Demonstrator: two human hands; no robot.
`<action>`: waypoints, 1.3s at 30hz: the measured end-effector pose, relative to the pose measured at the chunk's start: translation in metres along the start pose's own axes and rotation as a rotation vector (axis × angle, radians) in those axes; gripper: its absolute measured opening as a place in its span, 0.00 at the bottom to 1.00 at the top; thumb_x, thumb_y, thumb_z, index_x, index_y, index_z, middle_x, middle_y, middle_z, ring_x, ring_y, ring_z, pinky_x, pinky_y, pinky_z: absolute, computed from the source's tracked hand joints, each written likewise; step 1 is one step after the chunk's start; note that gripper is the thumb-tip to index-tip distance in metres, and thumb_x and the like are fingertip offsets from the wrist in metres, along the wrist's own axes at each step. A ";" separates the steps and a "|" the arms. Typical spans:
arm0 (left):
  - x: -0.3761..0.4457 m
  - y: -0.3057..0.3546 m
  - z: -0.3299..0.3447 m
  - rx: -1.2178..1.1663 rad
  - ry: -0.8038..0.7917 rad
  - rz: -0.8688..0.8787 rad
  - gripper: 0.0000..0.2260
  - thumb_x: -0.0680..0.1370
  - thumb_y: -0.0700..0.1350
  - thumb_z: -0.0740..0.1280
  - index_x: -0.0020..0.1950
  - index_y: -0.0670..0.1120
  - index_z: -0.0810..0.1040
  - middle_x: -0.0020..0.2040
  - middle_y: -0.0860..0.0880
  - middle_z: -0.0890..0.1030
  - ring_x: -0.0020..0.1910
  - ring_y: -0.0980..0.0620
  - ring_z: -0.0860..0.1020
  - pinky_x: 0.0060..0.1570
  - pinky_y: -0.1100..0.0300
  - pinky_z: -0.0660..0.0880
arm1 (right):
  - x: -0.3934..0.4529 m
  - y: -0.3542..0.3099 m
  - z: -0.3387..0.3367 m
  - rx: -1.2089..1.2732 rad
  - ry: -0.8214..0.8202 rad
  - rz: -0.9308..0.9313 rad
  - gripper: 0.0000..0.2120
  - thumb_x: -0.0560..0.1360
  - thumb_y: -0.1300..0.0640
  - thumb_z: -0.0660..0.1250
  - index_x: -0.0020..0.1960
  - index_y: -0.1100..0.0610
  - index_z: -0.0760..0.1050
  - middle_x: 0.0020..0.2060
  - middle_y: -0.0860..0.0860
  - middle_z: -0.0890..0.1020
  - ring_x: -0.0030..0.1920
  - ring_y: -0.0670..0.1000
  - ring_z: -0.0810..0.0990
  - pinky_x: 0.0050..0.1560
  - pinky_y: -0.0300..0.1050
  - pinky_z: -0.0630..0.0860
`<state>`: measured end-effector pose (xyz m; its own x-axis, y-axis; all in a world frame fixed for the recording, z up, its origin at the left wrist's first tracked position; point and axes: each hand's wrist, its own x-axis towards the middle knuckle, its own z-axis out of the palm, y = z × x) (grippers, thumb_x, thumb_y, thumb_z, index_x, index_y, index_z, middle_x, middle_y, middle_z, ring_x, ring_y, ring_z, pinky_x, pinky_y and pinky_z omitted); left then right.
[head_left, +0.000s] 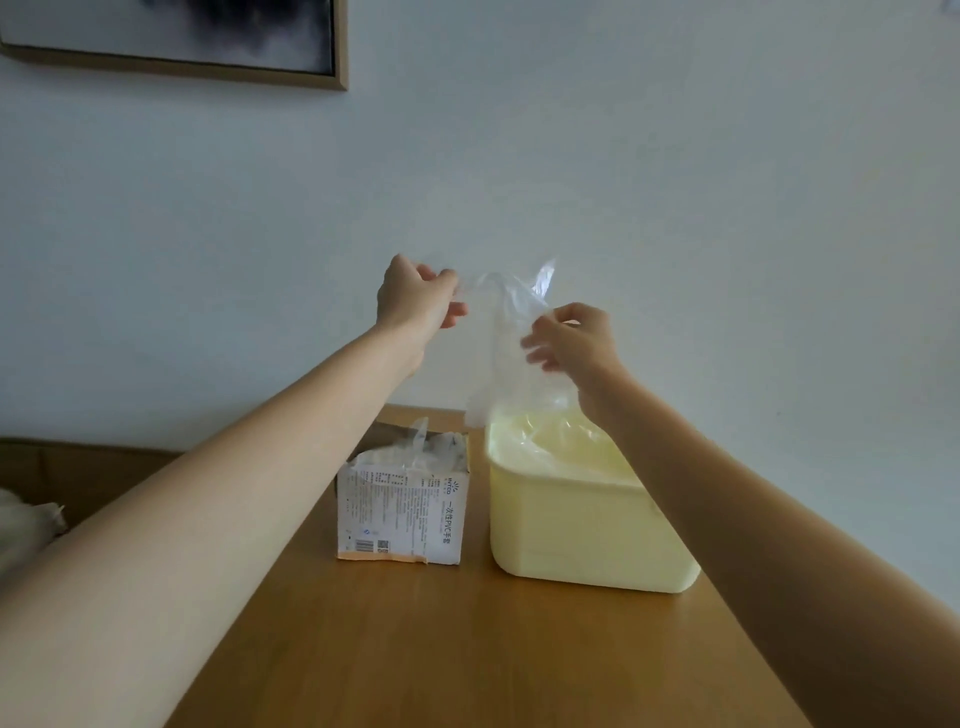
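Note:
A clear plastic bag (506, 353) hangs in the air above a pale yellow bin (582, 525), with its lower end reaching the bin's mouth. My left hand (415, 296) pinches the bag's upper left edge. My right hand (576, 338) grips its right side a little lower. Clear plastic lies inside the bin's opening. Left of the bin stands a torn white box of disposable gloves (405, 504), with gloves poking out of its top.
Bin and box stand on a wooden table (467, 649) against a pale wall. A framed picture (208, 41) hangs at the upper left. A brown surface with something white (26, 525) lies at the far left.

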<state>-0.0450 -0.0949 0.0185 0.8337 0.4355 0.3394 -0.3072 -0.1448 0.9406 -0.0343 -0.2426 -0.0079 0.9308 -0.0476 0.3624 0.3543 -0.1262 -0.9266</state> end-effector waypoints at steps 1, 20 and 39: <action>-0.002 -0.004 0.002 0.117 0.011 0.035 0.07 0.77 0.42 0.62 0.42 0.47 0.64 0.42 0.47 0.75 0.33 0.54 0.77 0.37 0.60 0.76 | 0.001 0.001 -0.007 -0.069 0.037 -0.028 0.07 0.75 0.65 0.59 0.39 0.57 0.69 0.30 0.52 0.79 0.24 0.45 0.74 0.26 0.35 0.68; -0.025 -0.025 0.033 0.383 -0.609 0.115 0.06 0.76 0.45 0.68 0.45 0.43 0.75 0.35 0.49 0.77 0.25 0.57 0.73 0.24 0.68 0.70 | -0.003 0.005 -0.059 -0.502 -0.360 0.024 0.09 0.71 0.53 0.72 0.39 0.55 0.74 0.25 0.47 0.74 0.23 0.46 0.64 0.22 0.33 0.59; -0.013 -0.050 0.028 0.410 -0.537 0.058 0.13 0.75 0.52 0.69 0.47 0.43 0.76 0.27 0.50 0.70 0.19 0.58 0.64 0.22 0.67 0.62 | 0.013 0.035 -0.066 -0.176 0.117 0.030 0.17 0.76 0.51 0.66 0.30 0.56 0.73 0.11 0.45 0.64 0.15 0.44 0.61 0.19 0.31 0.57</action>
<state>-0.0277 -0.1180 -0.0331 0.9658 -0.0696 0.2496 -0.2481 -0.5261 0.8134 -0.0155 -0.3125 -0.0285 0.9201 -0.1673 0.3540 0.2964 -0.2932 -0.9089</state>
